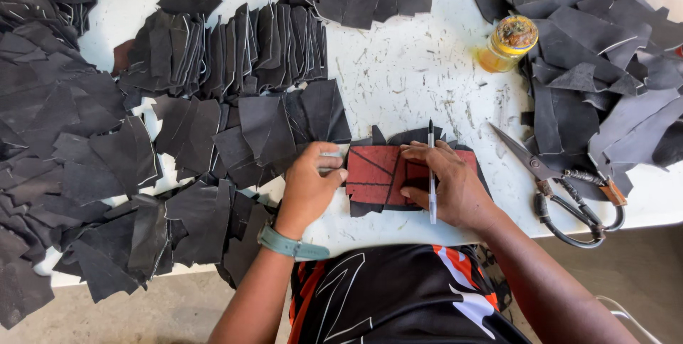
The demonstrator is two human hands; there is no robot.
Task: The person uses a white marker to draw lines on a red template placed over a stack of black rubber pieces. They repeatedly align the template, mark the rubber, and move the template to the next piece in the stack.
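Both grips press flat: your left hand [307, 186] pins the red template [380, 172] on dark leather, right hand [447, 182] clamping the pen [431, 173] between fingers.

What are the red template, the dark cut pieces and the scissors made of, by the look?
Red template: probably stiff card or board; matte, flat, scored with dark lines.
Dark cut pieces: likely leather or a synthetic like it; matte dark grey, limp, with curling edges.
Scissors: metal; dull grey blades, dark loop handles, one part-wrapped in something brownish.
Right hand holds a pen against the template.
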